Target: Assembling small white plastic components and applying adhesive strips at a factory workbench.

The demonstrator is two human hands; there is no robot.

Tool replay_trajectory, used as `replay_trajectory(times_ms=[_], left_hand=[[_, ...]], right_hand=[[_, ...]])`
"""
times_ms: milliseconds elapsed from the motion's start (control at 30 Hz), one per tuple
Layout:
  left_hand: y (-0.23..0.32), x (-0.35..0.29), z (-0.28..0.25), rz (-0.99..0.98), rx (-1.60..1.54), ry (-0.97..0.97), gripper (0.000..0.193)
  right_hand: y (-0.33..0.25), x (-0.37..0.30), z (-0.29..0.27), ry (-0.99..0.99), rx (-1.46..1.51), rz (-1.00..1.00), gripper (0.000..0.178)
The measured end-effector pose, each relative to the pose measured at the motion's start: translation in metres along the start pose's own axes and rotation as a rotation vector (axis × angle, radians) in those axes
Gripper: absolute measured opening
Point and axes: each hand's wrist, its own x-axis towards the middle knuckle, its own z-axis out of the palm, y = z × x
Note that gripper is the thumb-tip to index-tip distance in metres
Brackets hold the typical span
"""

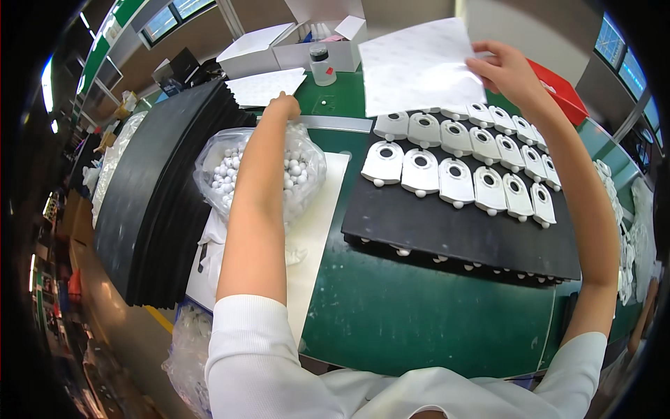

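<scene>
My right hand (504, 71) pinches a thin white sheet (419, 68) by its right edge. The sheet hangs over the far side of a black board (447, 227). Rows of white, tongue-shaped parts (455, 180) lie on that board, each with a dark-ringed hole and most with a small ball at the near end. My left hand (285, 107) is far forward with curled fingers, beside a flat white sheet (265, 86) on the bench. What its fingertips hold, if anything, is hidden. Below my left forearm sits a clear plastic bag (307, 174) of white balls.
A tall stack of black boards (157, 188) stands at the left. Behind are a clear jar with a black lid (322, 66), white boxes (257, 50) and a red bin (562, 91). Another loaded board lies under the top one. The bench (426, 307) is green.
</scene>
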Motion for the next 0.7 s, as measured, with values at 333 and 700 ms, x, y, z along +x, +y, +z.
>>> replay_trajectory(times_ms=[333,700], left_hand=[[-0.054,-0.085,-0.114,0.049,-0.081,1.088,0.02],[-0.058,-0.425,-0.025,-0.344,-0.391,1.545,0.018]], right_hand=[[0.002,0.121,0.139,-0.089,0.088,-0.016,0.029],[-0.006,0.211,0.336,0.041,0.184,0.051,0.031]])
